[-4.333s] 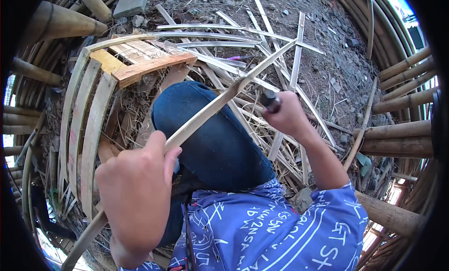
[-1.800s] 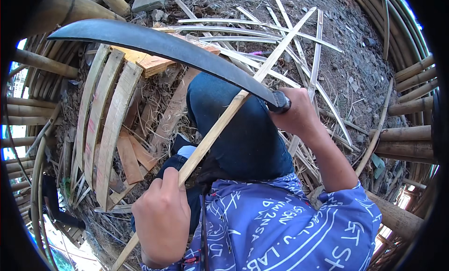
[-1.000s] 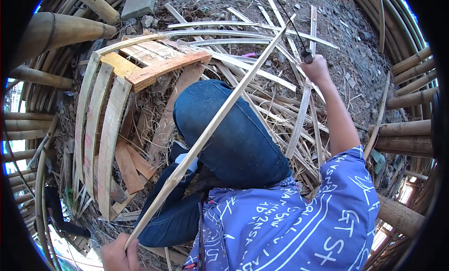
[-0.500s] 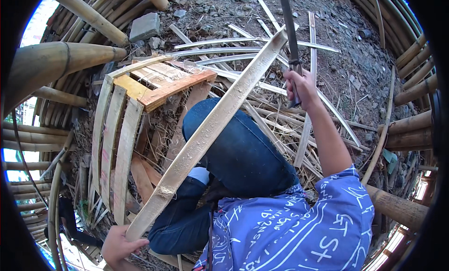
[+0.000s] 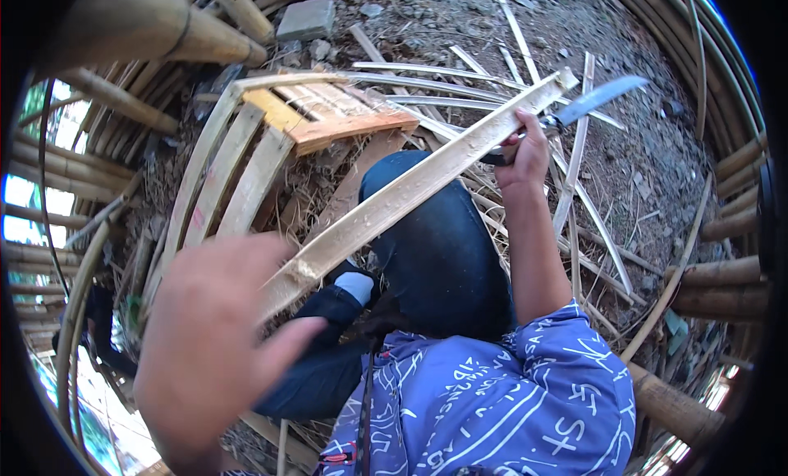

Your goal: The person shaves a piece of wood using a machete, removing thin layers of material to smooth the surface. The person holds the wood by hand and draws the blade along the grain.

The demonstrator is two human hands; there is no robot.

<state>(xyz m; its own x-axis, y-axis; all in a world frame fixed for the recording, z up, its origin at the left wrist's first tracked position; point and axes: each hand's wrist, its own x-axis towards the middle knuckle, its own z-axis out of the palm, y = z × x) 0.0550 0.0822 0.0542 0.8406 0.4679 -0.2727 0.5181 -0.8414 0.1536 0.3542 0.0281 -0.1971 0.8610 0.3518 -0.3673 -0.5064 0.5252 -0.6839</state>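
The left hand hangs splayed beside the bamboo strip; the right hand grips a machete. The strip looks light, springy, best held mid-length.

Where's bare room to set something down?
Right: mostly bare, pebbly soil between the pale strips and the long pole. Crowded: strips around the knee and behind the right hand and knife; left, the frame.

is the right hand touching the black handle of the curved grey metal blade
Touching: the head view shows the right hand closed around the black handle, with the blade jutting out past the hand.
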